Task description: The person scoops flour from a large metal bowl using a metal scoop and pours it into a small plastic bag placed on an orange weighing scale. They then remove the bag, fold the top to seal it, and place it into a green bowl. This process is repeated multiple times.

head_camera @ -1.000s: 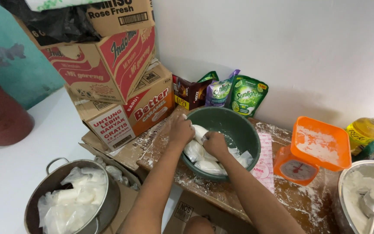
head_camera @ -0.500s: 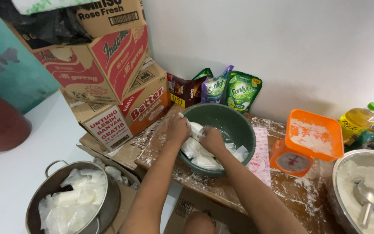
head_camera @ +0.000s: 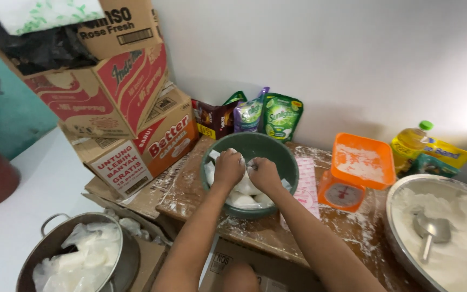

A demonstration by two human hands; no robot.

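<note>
Floury wooden table (head_camera: pixel 277 232) against white wall; both hands (head_camera: pixel 228 167) (head_camera: pixel 265 176), grip closed on white bags (head_camera: pixel 242 194) in green bowl (head_camera: pixel 285 157).

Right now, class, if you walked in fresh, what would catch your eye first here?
Both hands meet in the green bowl at the centre, the left hand and right hand working small white bags. To the right stands an orange kitchen scale, dusted white, beside a metal basin of flour with a scoop.
</note>
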